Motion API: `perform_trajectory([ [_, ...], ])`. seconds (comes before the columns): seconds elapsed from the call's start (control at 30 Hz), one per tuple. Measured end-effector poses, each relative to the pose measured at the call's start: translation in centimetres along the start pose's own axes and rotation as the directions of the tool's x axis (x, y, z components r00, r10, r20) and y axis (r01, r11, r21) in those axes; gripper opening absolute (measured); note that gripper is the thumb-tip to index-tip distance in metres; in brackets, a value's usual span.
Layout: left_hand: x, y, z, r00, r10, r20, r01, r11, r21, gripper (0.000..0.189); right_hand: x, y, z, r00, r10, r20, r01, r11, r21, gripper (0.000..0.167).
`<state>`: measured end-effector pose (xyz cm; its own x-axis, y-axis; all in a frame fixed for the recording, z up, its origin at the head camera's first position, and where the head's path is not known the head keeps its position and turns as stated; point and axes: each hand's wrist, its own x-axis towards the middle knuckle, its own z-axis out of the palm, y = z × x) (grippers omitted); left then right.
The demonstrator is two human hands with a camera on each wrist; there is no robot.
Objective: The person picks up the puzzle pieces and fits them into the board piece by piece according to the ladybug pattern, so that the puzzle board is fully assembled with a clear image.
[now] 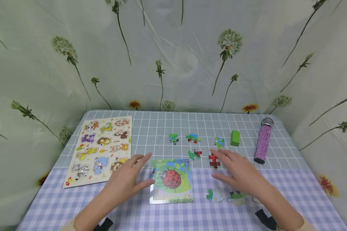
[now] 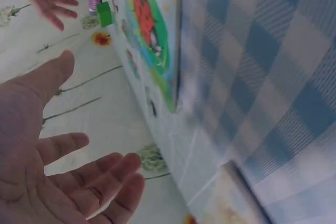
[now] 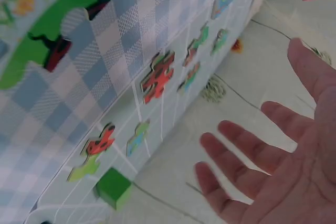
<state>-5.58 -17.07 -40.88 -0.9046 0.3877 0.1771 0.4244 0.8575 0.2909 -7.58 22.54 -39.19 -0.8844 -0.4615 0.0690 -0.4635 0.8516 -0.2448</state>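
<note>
A square puzzle board [image 1: 171, 194] with a ladybug picture lies in the middle of the table. My left hand [image 1: 128, 176] is held over its left edge, fingers spread and holding nothing. On the other side, my right hand [image 1: 241, 171] hovers with its fingers apart, also with nothing in it. Near its fingertips is a red and black puzzle piece [image 1: 214, 161]. More pieces lie loose around the board: a green and red piece [image 1: 194, 155], a blue and green one [image 1: 219, 141], and a green and white one [image 1: 215, 194]. In the right wrist view, a red piece [image 3: 157, 77] lies apart from the fingers.
An animal peg board [image 1: 104, 146] lies at the left. A green block [image 1: 235, 138] and a glittery purple microphone [image 1: 263, 141] are at the back right. Behind the checkered table hangs a flower-patterned curtain [image 1: 188, 64]. A pale piece is partly hidden under my right forearm.
</note>
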Motion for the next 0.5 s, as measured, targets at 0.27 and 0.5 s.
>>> perform_trajectory([
  [0.27, -0.9, -0.8, 2.6, 0.980, -0.070, 0.188, 0.114, 0.964, -0.239, 0.109, 4.9, -0.4, 1.3, 0.997, -0.072, -0.003, 0.072, 0.994, 0.088, 0.067],
  [0.5, -1.3, -0.8, 3.7, 0.958, -0.066, 0.280, 0.159, 0.932, -0.326, 0.128, 9.5, -1.3, 2.3, 0.990, -0.098, 0.105, 0.078, 0.981, 0.179, 0.064],
])
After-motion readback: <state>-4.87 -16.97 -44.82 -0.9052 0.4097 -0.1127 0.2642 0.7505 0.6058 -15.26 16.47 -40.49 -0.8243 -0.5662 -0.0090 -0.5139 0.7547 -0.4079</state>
